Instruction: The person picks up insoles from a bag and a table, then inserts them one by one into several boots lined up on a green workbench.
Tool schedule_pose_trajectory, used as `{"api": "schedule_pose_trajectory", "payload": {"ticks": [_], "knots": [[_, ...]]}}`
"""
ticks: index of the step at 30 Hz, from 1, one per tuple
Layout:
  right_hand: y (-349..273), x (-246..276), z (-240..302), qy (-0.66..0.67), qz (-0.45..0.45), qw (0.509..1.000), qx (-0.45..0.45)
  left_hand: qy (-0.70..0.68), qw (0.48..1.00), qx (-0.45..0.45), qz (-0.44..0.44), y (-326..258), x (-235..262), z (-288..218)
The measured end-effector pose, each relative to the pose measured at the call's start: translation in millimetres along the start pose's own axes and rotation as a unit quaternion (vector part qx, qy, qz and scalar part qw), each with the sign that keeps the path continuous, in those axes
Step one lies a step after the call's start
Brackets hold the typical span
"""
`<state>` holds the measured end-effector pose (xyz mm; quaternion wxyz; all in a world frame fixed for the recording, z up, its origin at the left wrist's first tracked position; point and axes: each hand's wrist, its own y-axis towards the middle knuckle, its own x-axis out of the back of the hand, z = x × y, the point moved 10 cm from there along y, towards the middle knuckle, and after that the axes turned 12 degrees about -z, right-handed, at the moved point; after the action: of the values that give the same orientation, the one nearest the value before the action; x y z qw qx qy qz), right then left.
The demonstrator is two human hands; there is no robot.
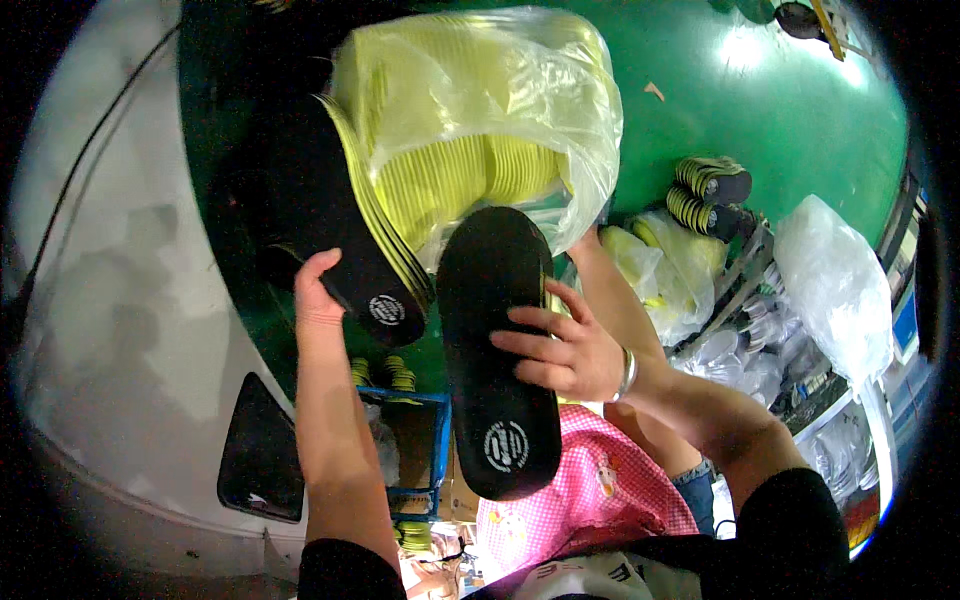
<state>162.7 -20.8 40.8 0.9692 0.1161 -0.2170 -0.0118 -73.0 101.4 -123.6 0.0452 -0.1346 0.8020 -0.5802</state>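
- From my head view, my left hand is closed on a stack of black insoles, lower left of the big clear bag; my thumb shows at the left side, my other fingers are hidden.
- My right hand grasps 1 more black insole, just below the bag's mouth; 4 fingers spread over its dark face, the thumb out of sight. I can't tell whether more layers sit beneath it.
- Both printed ends point away from the bag, so I'd keep that match: round marks at the same end, black faces up.
- The stack's yellow-green edges fan slightly beside the bag; I'd judge they want squaring, with a firm but not bending squeeze, since thin foam-like layers could slide.
- I'd keep my right fingers flat so the face isn't dented.
- The bag's loose lip is near the insole's upper end; I'd watch that it doesn't snag.
- Right of the bag, 2 small piles lie on the green floor, well apart from my hands.
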Motion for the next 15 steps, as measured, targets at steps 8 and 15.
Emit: {"api": "schedule_pose_trajectory", "payload": {"ticks": [8,15], "knots": [[1.9,100.8,123.8,-0.024,0.06,0.997,-0.031,0.055,0.994,-0.094,0.003,-193.4,-23.3,-16.3],[18.0,172.2,158.9,-0.018,0.134,0.991,0.003,-0.019,0.999,-0.035,0.028,-326.1,-31.8,32.9]]}}
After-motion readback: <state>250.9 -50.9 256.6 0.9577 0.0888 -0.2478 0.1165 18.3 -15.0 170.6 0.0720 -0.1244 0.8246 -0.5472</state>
